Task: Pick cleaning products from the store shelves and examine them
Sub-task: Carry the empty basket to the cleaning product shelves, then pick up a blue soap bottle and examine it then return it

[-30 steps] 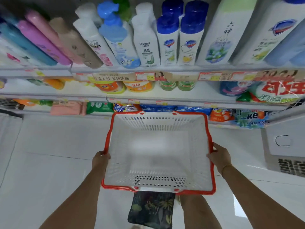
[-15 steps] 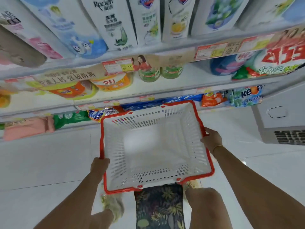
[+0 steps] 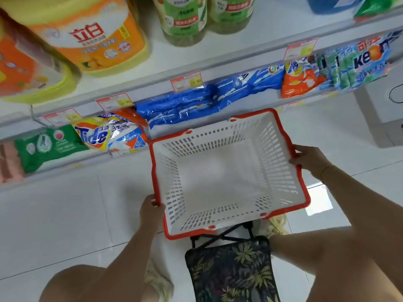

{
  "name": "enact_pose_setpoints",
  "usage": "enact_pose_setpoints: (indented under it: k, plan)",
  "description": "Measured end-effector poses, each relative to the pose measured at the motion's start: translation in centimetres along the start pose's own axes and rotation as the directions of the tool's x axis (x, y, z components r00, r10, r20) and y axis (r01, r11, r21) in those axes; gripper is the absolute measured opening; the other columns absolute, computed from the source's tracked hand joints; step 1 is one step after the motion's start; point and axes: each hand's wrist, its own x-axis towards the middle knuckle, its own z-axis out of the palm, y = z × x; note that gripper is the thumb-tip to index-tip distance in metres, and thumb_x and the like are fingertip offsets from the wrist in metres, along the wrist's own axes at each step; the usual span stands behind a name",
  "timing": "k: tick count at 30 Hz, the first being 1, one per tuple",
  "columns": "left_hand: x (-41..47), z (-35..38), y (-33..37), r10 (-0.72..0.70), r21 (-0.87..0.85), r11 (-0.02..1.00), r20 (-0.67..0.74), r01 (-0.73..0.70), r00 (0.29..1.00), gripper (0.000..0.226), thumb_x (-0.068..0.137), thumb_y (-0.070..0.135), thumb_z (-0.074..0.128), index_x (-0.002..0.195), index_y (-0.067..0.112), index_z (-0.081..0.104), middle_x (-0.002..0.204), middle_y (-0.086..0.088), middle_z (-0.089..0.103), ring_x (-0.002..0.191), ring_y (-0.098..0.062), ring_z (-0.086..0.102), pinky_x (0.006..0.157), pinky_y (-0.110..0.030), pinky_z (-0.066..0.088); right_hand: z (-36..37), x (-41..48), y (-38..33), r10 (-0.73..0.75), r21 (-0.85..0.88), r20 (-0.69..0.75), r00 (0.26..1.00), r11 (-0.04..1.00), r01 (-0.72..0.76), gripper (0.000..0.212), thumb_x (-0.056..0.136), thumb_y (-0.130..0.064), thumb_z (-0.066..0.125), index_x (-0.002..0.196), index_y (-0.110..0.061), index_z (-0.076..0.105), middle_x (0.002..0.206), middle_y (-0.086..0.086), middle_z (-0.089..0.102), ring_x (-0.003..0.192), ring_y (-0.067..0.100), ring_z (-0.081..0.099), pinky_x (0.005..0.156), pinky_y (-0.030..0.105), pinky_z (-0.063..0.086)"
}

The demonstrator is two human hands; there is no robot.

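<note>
We hold a basket [image 3: 275,162] mid-frame | left hand [image 3: 151,211] grips its left rim | right hand [image 3: 309,159] grips its right rim | detergent bags [image 3: 185,105] above

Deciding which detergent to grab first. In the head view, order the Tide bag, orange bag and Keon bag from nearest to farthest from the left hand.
From the left hand, gripping the basket rim:
1. Tide bag, left of the basket.
2. Orange bag, beyond its far right corner.
3. Keon bag, far right.
</note>
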Motion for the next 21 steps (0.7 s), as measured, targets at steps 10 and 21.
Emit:
enact_pose_setpoints:
  k: [10,21]
  plan:
    - [6.4,4.0,1.2,0.072,-0.192,0.97,-0.37,-0.151,0.926,0.04,0.087,0.002,0.058,0.126,0.006,0.05,0.114,-0.017,0.063,0.101,-0.035,0.06,0.08,-0.035,0.044,-1.9,6.6,-1.7,0.003,0.08,0.533,0.846,0.995,-0.053,0.047,0.083,0.019,0.051,0.127,0.002,0.053,0.118,0.02,0.064,0.103,0.03,0.064,0.076,0.028,0.058]
    - [8.2,7.5,1.5,0.217,-0.147,0.902,-0.659,-0.406,0.72,0.044,0.086,-0.004,0.052,0.129,0.006,0.054,0.122,-0.019,0.062,0.112,-0.038,0.056,0.097,-0.042,0.043,-1.9,8.9,-2.7,-0.024,-0.226,0.542,0.84,0.959,0.173,0.047,0.078,0.02,0.06,0.121,0.004,0.058,0.104,0.011,0.071,0.097,0.025,0.067,0.073,0.022,0.058]
